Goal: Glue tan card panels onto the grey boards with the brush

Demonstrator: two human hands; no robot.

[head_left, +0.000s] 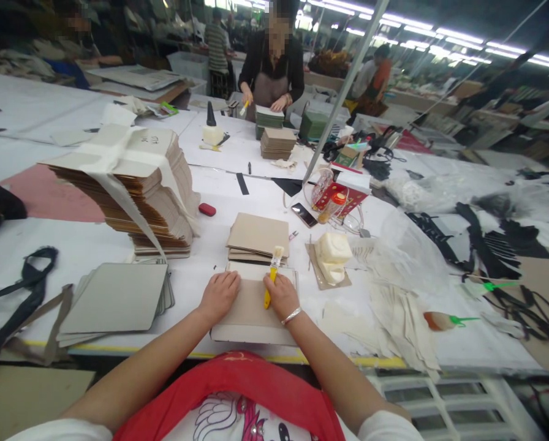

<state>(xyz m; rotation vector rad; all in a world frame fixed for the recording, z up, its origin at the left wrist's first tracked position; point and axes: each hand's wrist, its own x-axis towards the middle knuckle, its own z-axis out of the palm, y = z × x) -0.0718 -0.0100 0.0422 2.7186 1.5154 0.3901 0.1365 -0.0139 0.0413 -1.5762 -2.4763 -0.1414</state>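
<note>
Big white table (40, 245) across the whole view, near edge right below; on its left half, a tall leaning stack of cut card (150, 196) wrapped in a pale strip; over at the far edge, a co-worker (272, 67) in dark clothes, own hands busy on a separate pile, well apart from everything here. Closer in, toward the near-left corner, a fanned pile of grey boards (116, 297), just beside the action but untouched. Dead centre at the near edge, the cardboard panel (251, 312), lying flat, directly under both hands, its far end touching a short stack of tan boards (259, 236). To the right of that stack, a pale yellow lump (332, 254) sitting on a scrap of card, near the right hand but apart from it. Left hand (219, 294) palm down on the panel's left part, fingers loosely spread, holding nothing, pressing; right hand (280, 295) on the panel's right part, closed around a brush (271, 274) by its yellow handle, bristles pointing away over the panel's far end. Further toward the middle of the table, a dark phone (304, 214) lying flat; smaller still, a little red object (207, 209) next to the tall stack.
</note>
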